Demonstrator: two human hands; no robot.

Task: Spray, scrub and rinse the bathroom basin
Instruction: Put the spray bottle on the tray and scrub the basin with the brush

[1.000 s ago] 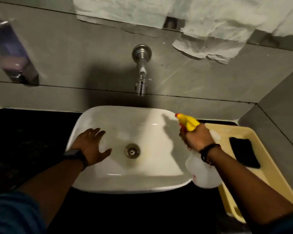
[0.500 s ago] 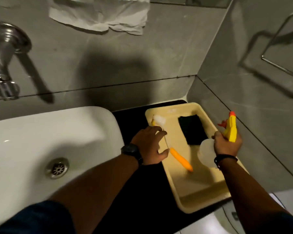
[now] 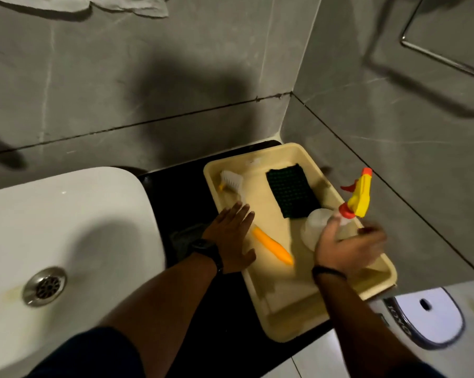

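The white basin [image 3: 80, 214] with its metal drain [image 3: 44, 286] fills the left. To its right a beige tray [image 3: 285, 323] lies on the black counter. In the tray are a brush with an orange handle [image 3: 271, 246] and a dark green scrub pad [image 3: 291, 190]. The spray bottle [image 3: 360, 197], clear with a yellow and orange head, stands upright at the tray's right side. My right hand [image 3: 345, 246] is blurred, its fingers spread loosely against the bottle's body. My left hand [image 3: 230, 236] lies flat and open over the brush's neck at the tray's left rim.
Grey tiled walls meet in a corner just behind the tray. A metal towel rail [image 3: 435, 55] hangs on the right wall. A white toilet cistern lid [image 3: 432, 317] sits below the counter's right end. A pale cloth [image 3: 126, 6] hangs at the top.
The view swung right from the basin to the tray. My right hand carried the spray bottle to the tray and its fingers loosened. My left hand left the basin and reached the brush.
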